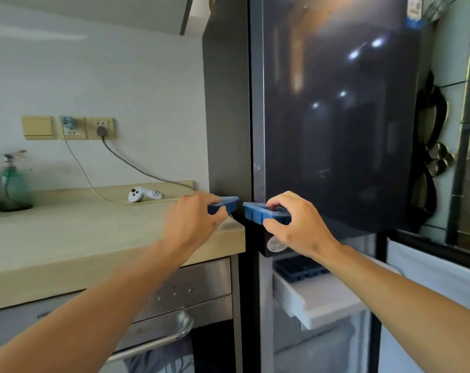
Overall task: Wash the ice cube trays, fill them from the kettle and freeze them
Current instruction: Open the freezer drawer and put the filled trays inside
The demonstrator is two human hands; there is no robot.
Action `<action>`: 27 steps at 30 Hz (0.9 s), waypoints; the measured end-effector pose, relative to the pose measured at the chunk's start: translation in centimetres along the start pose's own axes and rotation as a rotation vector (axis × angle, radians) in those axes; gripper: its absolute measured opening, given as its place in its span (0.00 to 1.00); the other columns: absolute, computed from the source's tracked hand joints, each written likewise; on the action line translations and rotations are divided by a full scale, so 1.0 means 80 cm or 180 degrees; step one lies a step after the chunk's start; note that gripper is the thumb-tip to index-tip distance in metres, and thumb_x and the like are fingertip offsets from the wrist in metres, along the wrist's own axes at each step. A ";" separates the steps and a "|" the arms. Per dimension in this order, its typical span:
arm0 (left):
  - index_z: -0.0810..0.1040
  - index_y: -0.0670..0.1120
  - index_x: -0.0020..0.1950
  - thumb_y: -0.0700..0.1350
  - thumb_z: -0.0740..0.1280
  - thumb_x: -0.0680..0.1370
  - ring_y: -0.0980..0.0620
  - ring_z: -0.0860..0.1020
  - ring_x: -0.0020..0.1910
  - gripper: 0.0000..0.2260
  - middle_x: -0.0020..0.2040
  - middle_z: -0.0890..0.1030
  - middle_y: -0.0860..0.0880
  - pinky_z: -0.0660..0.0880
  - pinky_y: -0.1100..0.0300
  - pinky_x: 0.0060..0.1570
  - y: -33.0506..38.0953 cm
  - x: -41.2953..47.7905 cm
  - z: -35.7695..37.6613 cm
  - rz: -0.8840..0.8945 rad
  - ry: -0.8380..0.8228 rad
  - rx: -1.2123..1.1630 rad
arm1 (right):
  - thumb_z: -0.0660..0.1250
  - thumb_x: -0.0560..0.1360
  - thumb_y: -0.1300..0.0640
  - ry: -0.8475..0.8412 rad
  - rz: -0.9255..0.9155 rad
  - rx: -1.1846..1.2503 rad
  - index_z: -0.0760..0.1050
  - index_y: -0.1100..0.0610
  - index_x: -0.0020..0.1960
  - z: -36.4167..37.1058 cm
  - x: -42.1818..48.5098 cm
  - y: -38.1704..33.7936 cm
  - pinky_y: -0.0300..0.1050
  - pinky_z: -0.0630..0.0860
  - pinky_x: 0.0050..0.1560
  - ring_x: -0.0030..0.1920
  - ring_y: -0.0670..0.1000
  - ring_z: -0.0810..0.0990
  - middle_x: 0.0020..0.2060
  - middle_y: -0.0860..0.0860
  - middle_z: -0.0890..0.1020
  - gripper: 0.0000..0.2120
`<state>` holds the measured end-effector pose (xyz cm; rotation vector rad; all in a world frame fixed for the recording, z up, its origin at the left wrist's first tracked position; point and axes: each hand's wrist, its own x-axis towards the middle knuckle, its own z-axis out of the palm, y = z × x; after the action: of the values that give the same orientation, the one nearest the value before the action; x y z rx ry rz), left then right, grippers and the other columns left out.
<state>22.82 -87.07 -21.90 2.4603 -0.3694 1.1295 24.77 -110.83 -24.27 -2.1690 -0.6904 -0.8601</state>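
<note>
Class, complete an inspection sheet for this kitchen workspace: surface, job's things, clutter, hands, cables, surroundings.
Surface: beige countertop.
Job's things: left ice cube tray, right ice cube tray, both held up; third tray in the pulled-out drawer.
Clutter: white controller and green pump bottle on the countertop.
Hands: left hand and right hand each grip one tray.
Cables: grey cable, thin cable, both from wall sockets to the countertop.
Surroundings: dark fridge door; steel oven under the countertop.

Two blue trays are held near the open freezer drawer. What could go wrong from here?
1. The left tray and the right tray are each held by one end only; any tilt could spill water, if they are filled, which I cannot see.
2. The freezer drawer already holds a dark tray, so room may be tight.
</note>
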 end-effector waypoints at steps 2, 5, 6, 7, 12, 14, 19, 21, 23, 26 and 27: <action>0.85 0.52 0.48 0.48 0.69 0.76 0.48 0.79 0.38 0.06 0.41 0.83 0.52 0.76 0.53 0.37 0.024 -0.008 0.008 0.0157 0.0171 -0.0168 | 0.67 0.68 0.43 0.0062 0.0005 -0.0079 0.78 0.47 0.53 -0.017 -0.017 0.012 0.30 0.73 0.40 0.47 0.41 0.78 0.48 0.40 0.78 0.15; 0.86 0.53 0.53 0.50 0.69 0.76 0.52 0.80 0.40 0.09 0.47 0.85 0.53 0.76 0.57 0.39 0.052 -0.018 0.029 0.0270 0.0228 -0.0310 | 0.68 0.68 0.45 0.0109 0.0105 -0.0272 0.78 0.47 0.52 -0.045 -0.042 0.035 0.31 0.70 0.41 0.47 0.42 0.78 0.48 0.40 0.78 0.14; 0.86 0.53 0.55 0.51 0.69 0.76 0.54 0.79 0.41 0.11 0.49 0.86 0.54 0.75 0.60 0.39 0.060 -0.023 0.037 0.0338 0.0216 -0.0318 | 0.68 0.68 0.45 0.0096 0.0166 -0.0330 0.78 0.47 0.52 -0.054 -0.050 0.044 0.32 0.70 0.42 0.47 0.42 0.78 0.48 0.40 0.78 0.13; 0.86 0.53 0.57 0.51 0.69 0.76 0.55 0.79 0.42 0.12 0.51 0.86 0.54 0.73 0.63 0.40 0.067 -0.028 0.046 0.0432 0.0211 -0.0324 | 0.68 0.68 0.45 0.0067 0.0234 -0.0381 0.78 0.46 0.52 -0.063 -0.058 0.054 0.34 0.70 0.43 0.48 0.42 0.78 0.48 0.39 0.78 0.14; 0.86 0.51 0.56 0.53 0.69 0.75 0.53 0.82 0.43 0.13 0.50 0.85 0.54 0.80 0.59 0.41 0.104 -0.054 0.095 0.0876 0.0014 -0.0486 | 0.72 0.70 0.50 -0.0264 0.0724 -0.0477 0.72 0.42 0.50 -0.092 -0.093 0.117 0.35 0.68 0.45 0.50 0.38 0.75 0.50 0.39 0.74 0.12; 0.86 0.53 0.55 0.55 0.68 0.75 0.54 0.82 0.44 0.13 0.50 0.85 0.55 0.81 0.57 0.42 0.116 -0.062 0.120 0.0864 -0.0197 -0.0516 | 0.74 0.72 0.52 -0.0353 0.0939 -0.0582 0.70 0.43 0.48 -0.096 -0.107 0.146 0.38 0.70 0.45 0.49 0.40 0.75 0.50 0.40 0.73 0.13; 0.82 0.54 0.50 0.59 0.59 0.74 0.53 0.79 0.42 0.15 0.47 0.81 0.57 0.78 0.55 0.42 0.136 -0.074 0.200 0.0786 -0.0894 -0.0318 | 0.72 0.71 0.49 -0.0531 0.1495 -0.0785 0.68 0.46 0.45 -0.098 -0.140 0.219 0.50 0.74 0.47 0.44 0.49 0.77 0.48 0.42 0.73 0.12; 0.80 0.52 0.48 0.58 0.61 0.76 0.52 0.78 0.42 0.12 0.47 0.80 0.56 0.77 0.56 0.42 0.142 -0.073 0.238 0.0806 -0.1113 -0.0217 | 0.71 0.70 0.47 -0.0595 0.1668 -0.0772 0.68 0.48 0.44 -0.097 -0.149 0.247 0.51 0.75 0.47 0.44 0.50 0.76 0.47 0.43 0.74 0.12; 0.78 0.51 0.48 0.57 0.60 0.77 0.50 0.77 0.41 0.13 0.47 0.79 0.55 0.76 0.56 0.41 0.148 -0.069 0.277 0.0808 -0.1298 -0.0105 | 0.70 0.70 0.48 -0.0685 0.1786 -0.0809 0.68 0.50 0.44 -0.095 -0.152 0.277 0.53 0.75 0.48 0.45 0.52 0.76 0.47 0.45 0.74 0.11; 0.79 0.50 0.49 0.58 0.58 0.79 0.48 0.78 0.41 0.15 0.48 0.80 0.54 0.76 0.55 0.41 0.153 -0.061 0.333 0.0765 -0.1505 0.0037 | 0.69 0.69 0.48 -0.0856 0.1915 -0.0955 0.68 0.50 0.44 -0.093 -0.150 0.320 0.54 0.76 0.51 0.46 0.52 0.74 0.47 0.47 0.72 0.11; 0.79 0.50 0.49 0.59 0.58 0.80 0.47 0.78 0.42 0.16 0.49 0.80 0.53 0.77 0.54 0.42 0.154 -0.058 0.351 0.0743 -0.1591 0.0093 | 0.68 0.69 0.48 -0.0885 0.1958 -0.0985 0.67 0.50 0.44 -0.093 -0.148 0.335 0.53 0.76 0.50 0.46 0.52 0.74 0.47 0.47 0.72 0.11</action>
<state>33.49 -110.73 -38.90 2.7605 -0.8061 0.5820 32.56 -135.54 -39.80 -2.5906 0.0171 -0.3559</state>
